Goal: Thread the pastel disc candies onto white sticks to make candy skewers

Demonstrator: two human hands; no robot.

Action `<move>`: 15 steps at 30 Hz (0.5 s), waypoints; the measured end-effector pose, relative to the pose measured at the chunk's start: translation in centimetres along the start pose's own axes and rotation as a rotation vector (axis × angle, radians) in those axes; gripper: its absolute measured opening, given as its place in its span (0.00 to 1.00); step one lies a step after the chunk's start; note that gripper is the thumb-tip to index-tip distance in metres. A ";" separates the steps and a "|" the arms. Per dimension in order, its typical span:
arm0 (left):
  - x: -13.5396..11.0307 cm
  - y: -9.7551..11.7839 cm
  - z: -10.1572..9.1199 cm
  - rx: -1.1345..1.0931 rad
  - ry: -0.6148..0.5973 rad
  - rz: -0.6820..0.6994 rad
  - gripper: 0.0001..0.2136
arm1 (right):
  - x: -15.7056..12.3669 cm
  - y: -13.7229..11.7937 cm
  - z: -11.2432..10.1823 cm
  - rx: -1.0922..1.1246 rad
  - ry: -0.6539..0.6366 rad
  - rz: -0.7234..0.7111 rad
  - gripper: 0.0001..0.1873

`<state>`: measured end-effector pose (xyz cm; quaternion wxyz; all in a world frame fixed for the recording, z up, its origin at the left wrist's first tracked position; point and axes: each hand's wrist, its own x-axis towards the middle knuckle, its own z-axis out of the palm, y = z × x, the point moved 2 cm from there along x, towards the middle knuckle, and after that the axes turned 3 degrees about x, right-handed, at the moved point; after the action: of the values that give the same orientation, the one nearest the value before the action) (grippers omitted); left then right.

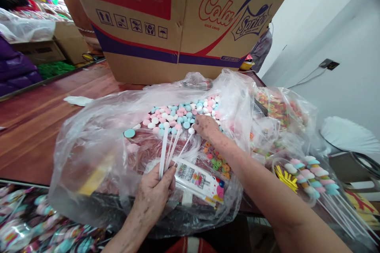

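Note:
My left hand (158, 187) is closed around several white sticks (164, 148) fanned upward. Some of them end in small round candies at their tops, and one stick leans right toward my other hand. My right hand (207, 127) is pinched at the right edge of a pile of round candies (170, 116) in pink, pale blue and white. Its fingertips meet a white candy (191, 130) at the end of the leaning stick. Below the hands lies a printed white packet (200, 180), beside small ring-shaped candies (218, 162) under clear plastic.
Clear plastic sheeting (89, 138) covers much of the table (47, 126). A large cardboard box (142, 65) stands behind it. At right are finished-looking marshmallow sticks (317, 176), yellow ties (286, 179) and bagged gummies (276, 106). Wrapped sweets (44, 225) fill the lower left.

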<state>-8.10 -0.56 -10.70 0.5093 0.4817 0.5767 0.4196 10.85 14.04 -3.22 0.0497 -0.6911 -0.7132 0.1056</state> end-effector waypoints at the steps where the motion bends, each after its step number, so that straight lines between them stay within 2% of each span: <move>1: 0.0 0.0 0.0 -0.008 -0.017 -0.007 0.16 | -0.1 0.3 0.0 0.010 0.001 -0.027 0.11; 4: -0.1 0.1 -0.1 -0.028 -0.052 -0.024 0.15 | -0.8 1.1 0.2 0.039 0.037 -0.094 0.09; 9: -0.2 1.0 0.2 -0.061 -0.013 -0.029 0.14 | -2.3 1.1 0.8 0.072 0.182 -0.127 0.09; 15: -0.5 1.5 0.3 -0.078 0.024 -0.038 0.14 | -2.9 0.4 1.8 0.088 0.204 -0.264 0.07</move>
<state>-7.56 -0.81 -9.13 0.5287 0.4451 0.5750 0.4378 10.94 11.03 -4.89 0.1653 -0.5959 -0.7837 0.0585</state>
